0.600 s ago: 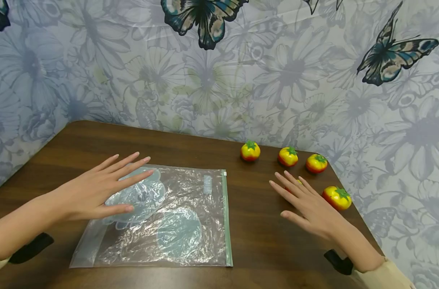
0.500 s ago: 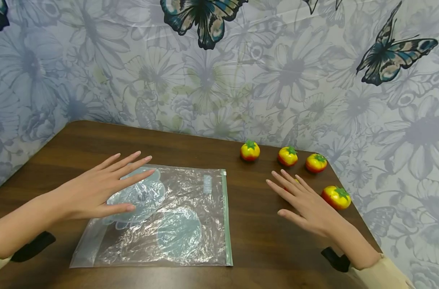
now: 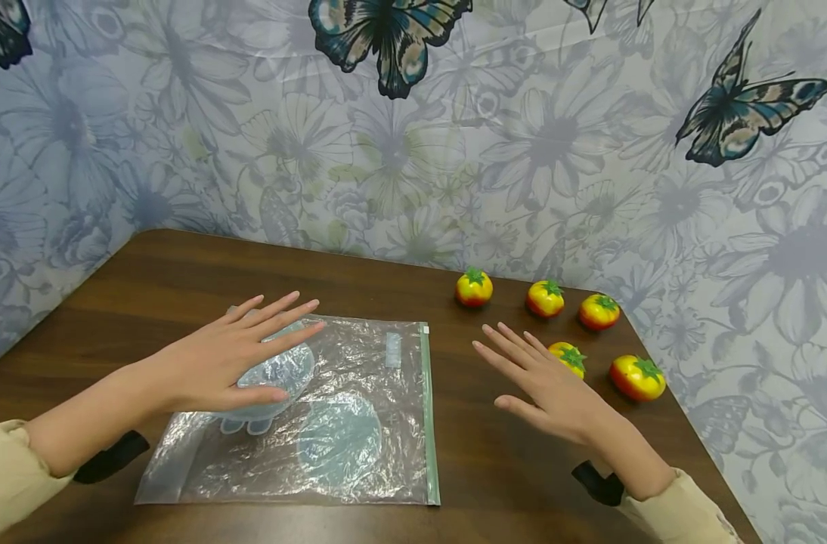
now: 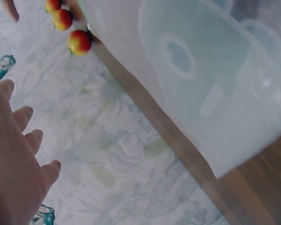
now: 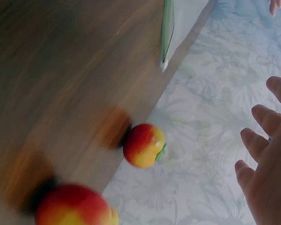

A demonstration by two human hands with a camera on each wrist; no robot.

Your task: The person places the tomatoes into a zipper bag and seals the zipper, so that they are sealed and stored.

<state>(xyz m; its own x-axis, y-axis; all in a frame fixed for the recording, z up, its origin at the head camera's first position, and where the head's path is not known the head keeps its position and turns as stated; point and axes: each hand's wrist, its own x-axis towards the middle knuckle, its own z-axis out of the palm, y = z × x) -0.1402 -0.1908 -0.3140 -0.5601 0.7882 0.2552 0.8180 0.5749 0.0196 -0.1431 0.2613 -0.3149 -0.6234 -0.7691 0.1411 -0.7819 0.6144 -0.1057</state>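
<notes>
Here the left hand [image 3: 226, 361] is hovering over the left part of the clear bag [image 3: 318, 393], holding its fingers spread wide. The bag is lying flat on the brown table [image 3: 495, 483], its green strip [image 3: 430, 423] running down the right edge. Across the way, the right hand [image 3: 546, 389] is hovering too, fingers spread, partly covering one red-and-yellow fruit [image 3: 568, 357]! A second fruit [image 3: 638, 378] is sitting just to its right, and three more fruits [image 3: 545, 298] are lining up near the far edge, before the butterfly-patterned backdrop [image 3: 386, 181].
</notes>
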